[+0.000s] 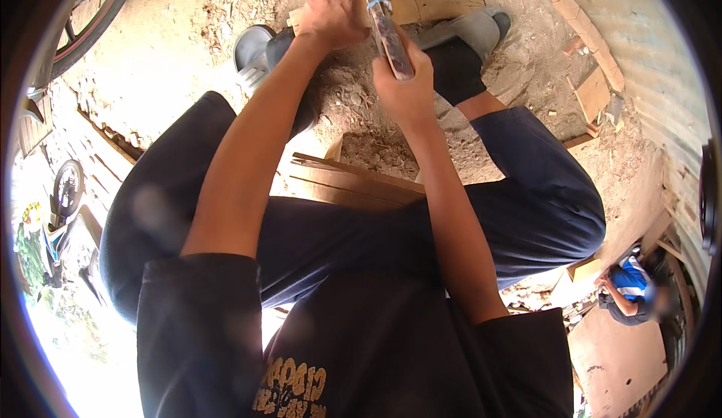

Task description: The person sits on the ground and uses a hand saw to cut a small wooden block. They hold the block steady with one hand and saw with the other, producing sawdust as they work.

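My right hand point(406, 83) is closed round the handle of a long-bladed hand tool point(389, 42). Its narrow metal blade points away from me and leaves the picture at the top, so I cannot tell whether it is a saw or a knife. A blue tie wraps the handle near the blade. Just to the left, my left hand point(331, 18) grips a pale strip of wood point(295, 19) lying low over the dirt. On the right of the tool, a length of wood point(447, 6) runs toward my right slide sandal point(481, 31); whether both are one piece is hidden.
Below my hands is a wooden plank seat point(353, 181). Wood offcuts point(593, 95) lie by the corrugated metal wall point(662, 65) at right. A wheel point(98, 12) stands at upper left, a motorcycle point(56, 230) at left. Another person point(628, 290) sits at lower right.
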A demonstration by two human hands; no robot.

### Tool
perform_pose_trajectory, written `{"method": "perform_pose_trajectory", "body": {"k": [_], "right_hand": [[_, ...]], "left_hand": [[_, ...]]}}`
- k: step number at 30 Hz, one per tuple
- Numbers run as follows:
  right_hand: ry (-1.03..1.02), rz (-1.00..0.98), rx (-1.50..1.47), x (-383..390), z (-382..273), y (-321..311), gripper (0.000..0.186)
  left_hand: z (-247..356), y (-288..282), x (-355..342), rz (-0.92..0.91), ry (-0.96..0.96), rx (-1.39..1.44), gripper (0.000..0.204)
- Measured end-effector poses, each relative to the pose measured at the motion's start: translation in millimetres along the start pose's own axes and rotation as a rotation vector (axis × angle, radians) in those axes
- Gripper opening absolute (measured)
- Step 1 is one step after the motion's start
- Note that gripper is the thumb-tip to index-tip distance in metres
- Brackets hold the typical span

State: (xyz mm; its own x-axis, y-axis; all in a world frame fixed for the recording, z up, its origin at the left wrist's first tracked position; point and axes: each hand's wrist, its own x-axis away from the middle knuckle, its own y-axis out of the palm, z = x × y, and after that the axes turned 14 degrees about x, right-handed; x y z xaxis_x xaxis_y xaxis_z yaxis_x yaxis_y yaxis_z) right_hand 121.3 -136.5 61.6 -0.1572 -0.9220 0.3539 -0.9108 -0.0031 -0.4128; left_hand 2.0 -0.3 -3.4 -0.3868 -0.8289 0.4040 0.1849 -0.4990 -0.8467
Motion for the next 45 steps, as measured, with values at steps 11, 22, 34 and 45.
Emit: {"method": "perform_pose_trajectory", "body": {"k": [11, 22, 34, 45], "right_hand": [[-0.011, 0.005, 0.055, 7.5, 0.5, -0.1, 0.060], [0.060, -0.046, -0.016, -1.9, -4.7, -5.3, 0.060], [-0.138, 0.093, -0.069, -4.9, 6.8, 8.7, 0.053], [0.087, -0.041, 0.058, 16.2, -5.5, -8.5, 0.049]], "left_hand": [[-4.5, 3.6, -3.3, -0.010, -0.004, -0.013, 0.076], [-7.5, 2.3, -6.0, 0.023, 0.000, 0.006, 0.070], [-9.9, 9.8, -1.4, 0.038, 0.021, -0.044, 0.075], [-6.4, 6.2, -2.5, -0.009, 0.004, -0.016, 0.074]]}}
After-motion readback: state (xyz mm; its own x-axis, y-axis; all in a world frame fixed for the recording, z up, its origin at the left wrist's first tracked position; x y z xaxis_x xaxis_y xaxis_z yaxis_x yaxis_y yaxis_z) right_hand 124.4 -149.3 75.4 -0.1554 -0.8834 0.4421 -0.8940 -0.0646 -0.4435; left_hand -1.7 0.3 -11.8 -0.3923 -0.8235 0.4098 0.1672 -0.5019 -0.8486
